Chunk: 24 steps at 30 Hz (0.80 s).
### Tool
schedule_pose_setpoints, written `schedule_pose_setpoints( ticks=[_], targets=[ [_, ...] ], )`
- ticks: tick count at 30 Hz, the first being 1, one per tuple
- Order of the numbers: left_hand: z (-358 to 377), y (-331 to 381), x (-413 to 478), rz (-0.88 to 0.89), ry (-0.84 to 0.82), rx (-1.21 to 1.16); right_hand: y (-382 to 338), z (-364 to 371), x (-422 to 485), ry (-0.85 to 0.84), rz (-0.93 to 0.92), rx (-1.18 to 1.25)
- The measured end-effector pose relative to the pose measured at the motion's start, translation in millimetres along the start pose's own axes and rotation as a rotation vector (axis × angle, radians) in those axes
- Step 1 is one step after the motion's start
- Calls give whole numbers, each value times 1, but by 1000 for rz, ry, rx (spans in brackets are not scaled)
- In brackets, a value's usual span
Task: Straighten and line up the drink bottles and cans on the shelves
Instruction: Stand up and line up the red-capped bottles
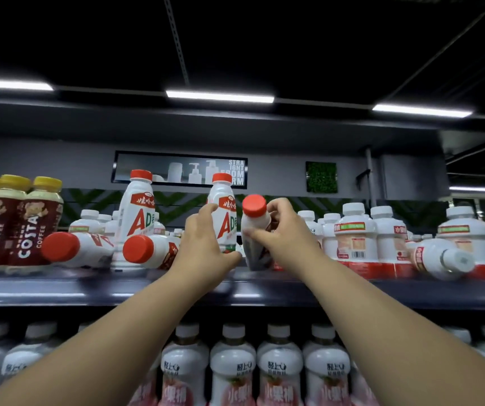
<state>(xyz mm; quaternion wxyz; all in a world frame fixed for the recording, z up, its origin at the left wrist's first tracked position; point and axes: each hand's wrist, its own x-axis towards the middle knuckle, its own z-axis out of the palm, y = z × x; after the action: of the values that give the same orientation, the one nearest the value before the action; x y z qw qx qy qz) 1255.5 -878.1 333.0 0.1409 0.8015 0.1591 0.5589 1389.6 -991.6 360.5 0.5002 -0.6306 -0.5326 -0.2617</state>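
On the upper shelf stand white AD bottles with red caps. My left hand grips an upright AD bottle near the shelf's front. My right hand holds a tilted red-capped bottle just right of it, its cap leaning toward me. Another AD bottle stands upright further left. Two AD bottles lie on their sides, one at the left and one beside my left hand, caps pointing at me.
Costa coffee bottles with yellow caps stand at the far left. White squat bottles fill the right of the shelf, one lying on its side. The lower shelf holds a row of white-capped pink-labelled bottles.
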Motion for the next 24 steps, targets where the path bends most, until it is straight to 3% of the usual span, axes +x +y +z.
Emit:
schedule_pose_setpoints(
  ticks=[6, 9, 13, 18, 24],
  targets=[
    [10, -2, 11, -53, 52, 8, -17, -9, 39, 92, 224, 150],
    [16, -6, 8, -102, 20, -31, -10, 5, 35, -47, 335, 292],
    [15, -11, 13, -100, -14, -90, 11, 17, 19, -237, 302, 186],
    [12, -14, 24, -94, -153, -149, 24, 23, 3, -111, 262, 169],
    [12, -28, 25, -145, -124, -269, 33, 27, -2, -98, 231, 93]
  ],
)
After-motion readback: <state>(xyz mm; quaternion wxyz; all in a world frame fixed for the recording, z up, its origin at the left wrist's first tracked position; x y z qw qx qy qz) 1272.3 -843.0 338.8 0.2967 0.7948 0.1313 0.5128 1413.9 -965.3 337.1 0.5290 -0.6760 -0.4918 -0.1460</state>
